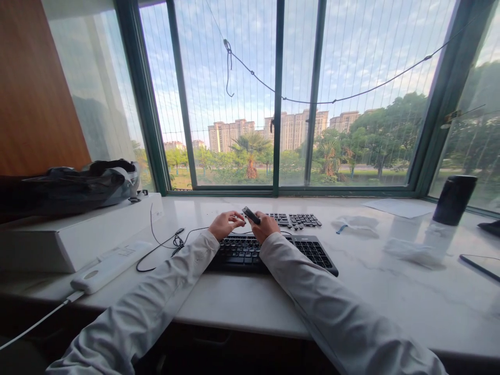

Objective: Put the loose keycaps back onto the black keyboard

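A black keyboard [238,260] lies on the white countertop under my hands. Keycaps sit on its left part, while the number pad [312,250] on the right shows bare sockets. Above the keyboard's back edge, my left hand [226,225] has its thumb and fingertips pinched together; a small dark bit shows at the tips, too small to name. My right hand [267,226] is closed around a short black bar-shaped object [250,214], its end pointing up and left toward my left fingers. Behind the keyboard, loose black keycaps [305,220] lie in rows, partly hidden by my right hand.
At left are a white power strip [111,266], a coiled black cable [177,242] and a white box [78,245] with a black bag [74,187] on top. Clear plastic bags [414,252], paper [400,207] and a black cylinder [455,200] stand or lie right. Windows rise behind.
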`<action>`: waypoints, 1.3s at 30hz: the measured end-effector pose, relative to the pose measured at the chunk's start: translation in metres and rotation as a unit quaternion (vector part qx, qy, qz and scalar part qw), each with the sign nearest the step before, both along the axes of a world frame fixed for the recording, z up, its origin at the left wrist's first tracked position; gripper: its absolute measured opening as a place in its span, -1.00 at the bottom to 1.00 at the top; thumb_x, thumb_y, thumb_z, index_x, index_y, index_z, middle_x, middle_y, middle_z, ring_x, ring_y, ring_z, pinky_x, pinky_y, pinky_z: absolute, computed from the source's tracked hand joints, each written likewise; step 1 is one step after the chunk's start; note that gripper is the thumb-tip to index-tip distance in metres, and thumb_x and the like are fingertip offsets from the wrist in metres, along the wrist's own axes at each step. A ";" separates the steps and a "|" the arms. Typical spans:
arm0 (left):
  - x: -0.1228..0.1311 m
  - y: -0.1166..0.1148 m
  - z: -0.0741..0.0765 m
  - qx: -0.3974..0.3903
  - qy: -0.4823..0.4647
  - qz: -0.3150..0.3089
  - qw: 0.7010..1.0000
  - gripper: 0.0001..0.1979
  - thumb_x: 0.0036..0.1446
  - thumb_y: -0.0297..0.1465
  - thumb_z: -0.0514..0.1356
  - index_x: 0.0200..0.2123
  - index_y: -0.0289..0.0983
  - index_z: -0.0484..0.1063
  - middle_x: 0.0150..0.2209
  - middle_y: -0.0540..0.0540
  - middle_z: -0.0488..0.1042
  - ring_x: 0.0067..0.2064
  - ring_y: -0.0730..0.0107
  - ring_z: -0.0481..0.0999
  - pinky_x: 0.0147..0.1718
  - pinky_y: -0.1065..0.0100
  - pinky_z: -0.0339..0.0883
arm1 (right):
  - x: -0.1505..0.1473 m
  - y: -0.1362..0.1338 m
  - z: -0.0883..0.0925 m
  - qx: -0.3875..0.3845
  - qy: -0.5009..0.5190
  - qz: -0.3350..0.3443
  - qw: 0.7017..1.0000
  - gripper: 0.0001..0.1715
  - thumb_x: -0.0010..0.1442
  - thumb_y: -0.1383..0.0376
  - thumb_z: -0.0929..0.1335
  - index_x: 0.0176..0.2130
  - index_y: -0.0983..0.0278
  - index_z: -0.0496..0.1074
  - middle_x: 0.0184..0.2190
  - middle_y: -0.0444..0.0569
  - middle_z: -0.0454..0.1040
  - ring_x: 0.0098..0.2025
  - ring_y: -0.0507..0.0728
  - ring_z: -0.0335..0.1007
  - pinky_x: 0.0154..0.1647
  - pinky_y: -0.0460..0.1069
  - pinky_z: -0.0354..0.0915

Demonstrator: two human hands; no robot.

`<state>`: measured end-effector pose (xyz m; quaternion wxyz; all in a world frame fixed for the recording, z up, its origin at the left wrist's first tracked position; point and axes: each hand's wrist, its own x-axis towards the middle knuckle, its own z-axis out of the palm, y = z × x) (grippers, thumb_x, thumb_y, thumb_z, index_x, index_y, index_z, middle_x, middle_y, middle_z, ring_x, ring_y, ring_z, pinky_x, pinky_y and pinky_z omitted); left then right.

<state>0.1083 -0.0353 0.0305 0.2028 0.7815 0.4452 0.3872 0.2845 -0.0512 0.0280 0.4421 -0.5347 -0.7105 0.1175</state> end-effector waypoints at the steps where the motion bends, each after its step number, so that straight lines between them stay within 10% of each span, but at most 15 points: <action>1: 0.002 -0.002 0.000 0.020 -0.015 0.010 1.000 -0.63 -0.03 -0.15 0.24 -0.23 -0.31 0.42 -0.33 -0.12 0.56 -0.21 0.26 0.52 -0.20 0.31 0.33 | 0.003 0.000 0.001 -0.020 -0.019 -0.013 1.000 -0.74 0.04 0.05 0.34 -0.34 0.14 0.46 -0.49 -0.03 0.46 -0.38 0.15 0.34 -0.39 -0.04 0.10; 21: 0.013 -0.018 0.002 0.165 0.014 0.082 0.983 -0.67 -0.01 -0.14 0.23 -0.21 -0.19 0.55 -0.25 -0.05 0.58 -0.18 0.27 0.54 -0.23 0.34 0.39 | 0.007 0.016 -0.005 -0.032 -0.017 0.039 0.999 -0.63 0.06 0.04 0.31 -0.30 0.24 0.53 -0.47 -0.07 0.50 -0.40 0.07 0.36 -0.42 -0.10 0.13; 39: -0.014 0.001 -0.008 0.192 0.159 0.215 0.944 -0.69 0.04 -0.08 0.15 -0.29 -0.10 0.58 -0.25 0.00 0.57 -0.13 0.20 0.53 -0.16 0.31 0.38 | 0.000 -0.018 0.014 -0.078 -0.377 0.044 0.922 -0.56 0.01 0.25 0.31 -0.07 0.26 0.41 -0.11 0.18 0.45 -0.07 0.25 0.39 -0.14 0.14 0.26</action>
